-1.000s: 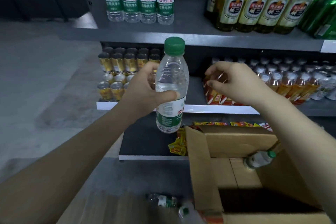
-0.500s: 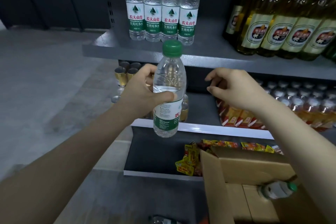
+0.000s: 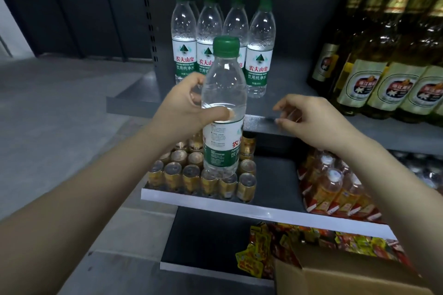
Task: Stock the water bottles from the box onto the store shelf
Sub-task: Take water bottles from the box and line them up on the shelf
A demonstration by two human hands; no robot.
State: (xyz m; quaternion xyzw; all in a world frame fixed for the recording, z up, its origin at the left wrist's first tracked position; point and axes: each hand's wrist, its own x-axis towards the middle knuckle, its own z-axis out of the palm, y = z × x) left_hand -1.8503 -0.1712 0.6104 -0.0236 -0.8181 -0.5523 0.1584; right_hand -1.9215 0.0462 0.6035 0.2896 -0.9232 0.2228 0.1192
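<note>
Upright, ribbed clear plastic bottle [image 3: 224, 108] in left hand [image 3: 184, 108].

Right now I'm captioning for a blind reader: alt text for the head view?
A left hand grips an upright water bottle before a shelf holding four matching bottles; the right hand hovers empty beside it.

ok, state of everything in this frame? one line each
left hand: grips the held water bottle
held water bottle: upright, capped, in front of the shelf, not yet set down
right hand: empty, fingers loosely curled
shelf water bottles: upright, capped, on top shelf
cardboard box: flap open, inside out of view
</note>
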